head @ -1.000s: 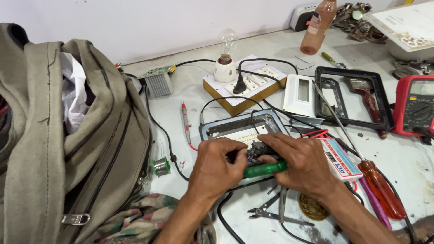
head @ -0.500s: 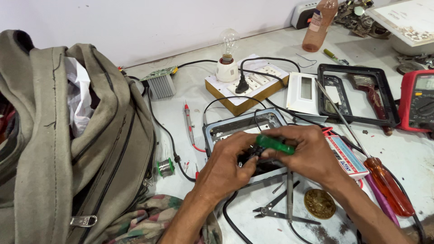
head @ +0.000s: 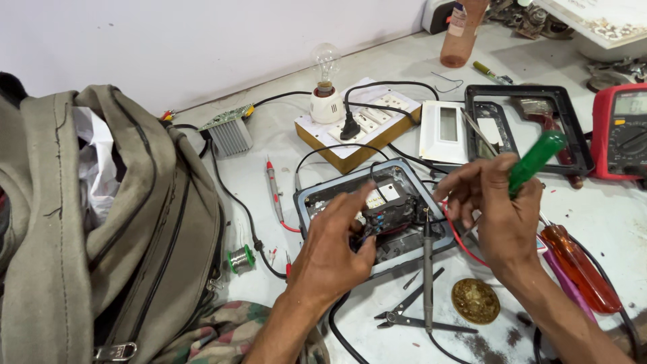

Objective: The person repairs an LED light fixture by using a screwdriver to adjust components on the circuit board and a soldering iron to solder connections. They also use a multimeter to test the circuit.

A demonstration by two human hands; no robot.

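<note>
Fingers of the left hand [head: 333,253] curl narrowly on the dark module [head: 384,205], thumb at its near edge and fingertips on its top, pinning it inside the open grey casing [head: 306,202]. That casing lies on the surface [head: 269,148] directly under both hands; within it sit the module, black and red wires and the tip of a black probe [head: 427,269] that runs back toward the wrist side.

The right hand [head: 502,216] is lifted just right of the casing, its fingers closed round a green-handled screwdriver [head: 536,162]; the handle juts up past the knuckles and the thin shaft slants away up-left. The index and middle fingers spread loosely toward the module without touching it.

Below the right hand's fingers lie pliers [head: 418,317] and a round brass disc [head: 476,300]; just beside its wrist is an orange-handled screwdriver [head: 579,273]. Beyond the fingertips stand a socket board [head: 364,131] with a bulb [head: 326,67], a white panel [head: 445,131] and a black frame [head: 526,128] holding a brush. A red multimeter [head: 623,131] is far right. Left of the left hand gapes an olive bag [head: 101,222] with white paper inside.
</note>
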